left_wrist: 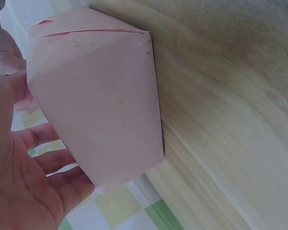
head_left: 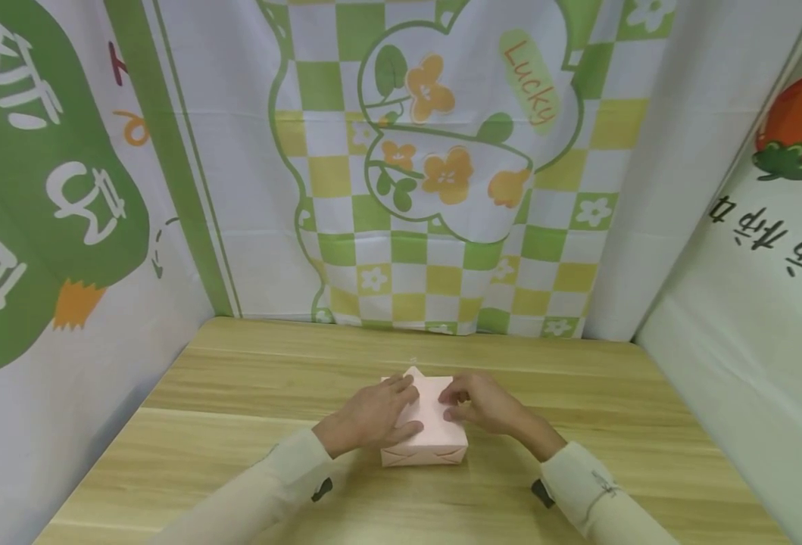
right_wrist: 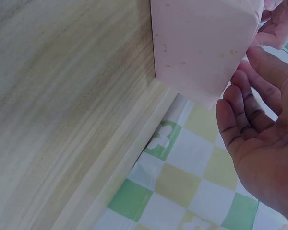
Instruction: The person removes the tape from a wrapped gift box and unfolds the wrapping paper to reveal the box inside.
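Observation:
A pink paper-wrapped box (head_left: pixel 435 431) lies on the table, its near end showing folded creases. At its far end a pointed paper flap (head_left: pixel 414 372) sticks out. My left hand (head_left: pixel 380 412) rests on the left part of the top with fingers fairly straight and spread. My right hand (head_left: pixel 485 405) touches the top near the right edge, fingers loosely bent. In the left wrist view, the box's side (left_wrist: pixel 101 105) shows small brownish flecks and a slit-like fold at one end. The right wrist view shows the right fingers (right_wrist: pixel 233 103) along the box's upper edge.
The wooden table (head_left: pixel 251 378) extends around the box. A checkered curtain (head_left: pixel 441 288) hangs behind its far edge. Printed white cloths stand along the left (head_left: pixel 169 333) and right (head_left: pixel 734 333) sides.

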`<state>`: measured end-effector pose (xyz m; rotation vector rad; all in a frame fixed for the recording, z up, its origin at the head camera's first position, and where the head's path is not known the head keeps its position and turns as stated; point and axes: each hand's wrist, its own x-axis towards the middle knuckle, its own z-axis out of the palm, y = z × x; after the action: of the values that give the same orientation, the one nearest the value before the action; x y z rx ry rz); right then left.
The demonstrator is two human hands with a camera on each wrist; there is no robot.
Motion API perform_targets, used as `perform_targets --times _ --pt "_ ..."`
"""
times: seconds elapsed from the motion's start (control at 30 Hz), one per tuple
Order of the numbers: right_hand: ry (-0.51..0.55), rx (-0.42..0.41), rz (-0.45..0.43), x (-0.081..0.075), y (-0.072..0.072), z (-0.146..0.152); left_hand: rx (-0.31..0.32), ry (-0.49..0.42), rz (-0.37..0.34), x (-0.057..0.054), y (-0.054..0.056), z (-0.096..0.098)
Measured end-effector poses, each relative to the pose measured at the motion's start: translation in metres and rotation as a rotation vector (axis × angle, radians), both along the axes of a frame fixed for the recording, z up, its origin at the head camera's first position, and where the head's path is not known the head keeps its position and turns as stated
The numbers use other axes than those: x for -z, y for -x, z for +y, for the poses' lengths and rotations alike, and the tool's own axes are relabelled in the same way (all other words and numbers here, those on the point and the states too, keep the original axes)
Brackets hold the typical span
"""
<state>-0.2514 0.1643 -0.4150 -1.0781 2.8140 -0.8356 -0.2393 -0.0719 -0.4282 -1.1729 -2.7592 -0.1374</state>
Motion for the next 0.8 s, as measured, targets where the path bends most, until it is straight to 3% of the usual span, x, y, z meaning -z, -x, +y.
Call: perform_targets --times 0.23,0.47,0.63,0.8 --pt "0.013 -0.028 -0.012 -0.0008 0.001 0.0002 0.019 -0.033 0.026 0.0033 0.0005 -0.0009" --pt "0.019 -0.036 -0.09 0.0017 0.0016 0.0013 0.017 -0.038 0.022 0.0043 0.0016 -0.0008" --pt "0.011 -0.029 -0.063 0.0017 0.0007 0.0011 0.017 -0.031 0.038 0.005 0.0016 -0.0005" --pt "0.04 -0.081 -0.064 0.0008 0.0019 0.0012 0.014 -0.033 0.037 0.0052 0.0011 -0.0006"
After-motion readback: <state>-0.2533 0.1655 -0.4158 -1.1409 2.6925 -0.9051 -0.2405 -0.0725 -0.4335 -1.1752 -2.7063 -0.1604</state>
